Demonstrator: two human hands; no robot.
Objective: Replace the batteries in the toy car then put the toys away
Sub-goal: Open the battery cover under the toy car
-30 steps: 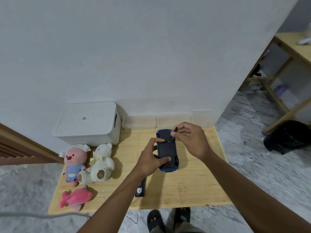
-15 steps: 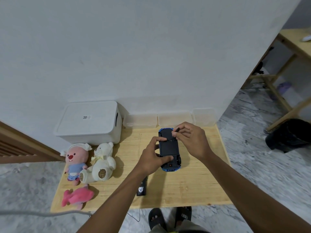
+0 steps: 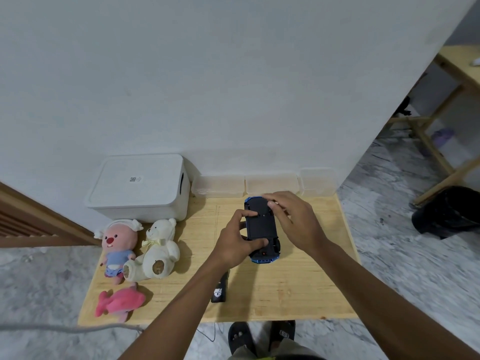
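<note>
A blue toy car [image 3: 260, 226] lies upside down over the wooden table [image 3: 285, 289], its black underside facing up. My left hand [image 3: 235, 242] grips the car's left side and near end. My right hand [image 3: 291, 222] rests on the car's right side, thumb and fingers pinched at the far part of the underside. Whether they pinch a small tool or part I cannot tell. A pink plush animal [image 3: 118, 245], a cream teddy bear [image 3: 155, 249] and a pink plush fish [image 3: 119, 302] lie at the table's left.
A white lidded storage box [image 3: 137, 187] stands at the back left. Three clear plastic containers [image 3: 270, 184] line the wall behind the car. A black flat object [image 3: 219, 292] lies near the front edge under my left forearm. Marble floor surrounds the table.
Both hands and the car have stayed nearly in place. My right fingers have shifted a little along the car's far end.
</note>
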